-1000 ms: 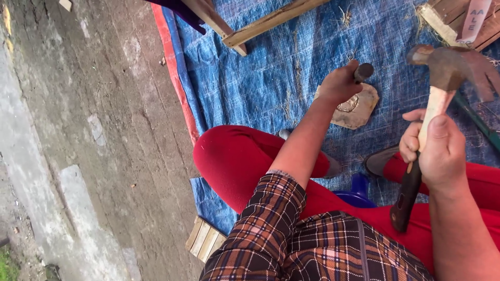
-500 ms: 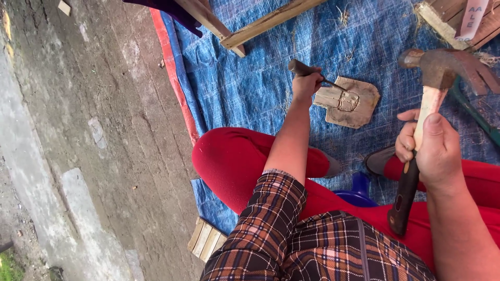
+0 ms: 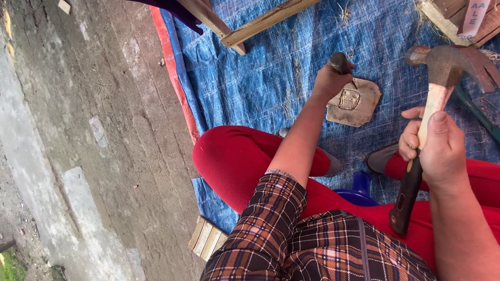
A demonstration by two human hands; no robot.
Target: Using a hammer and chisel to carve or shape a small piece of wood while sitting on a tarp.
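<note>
Hammer [image 3: 445,65] gripped in right hand [image 3: 440,148]; left hand [image 3: 328,80] grips probably a chisel [image 3: 341,62] over wooden plaque [image 3: 355,102].

My blue tarp [image 3: 271,88] (red-edged at its left) covers the concrete ground [image 3: 99,140]. On it: a flat wooden piece [image 3: 355,102] right of centre, wooden slats [image 3: 260,23] at top.

The left hand [image 3: 329,80] lifted its chisel [image 3: 341,62] upright over the carved wooden piece [image 3: 355,102], which it had covered a second earlier, while the rusty hammer [image 3: 442,62] rose slightly.
</note>
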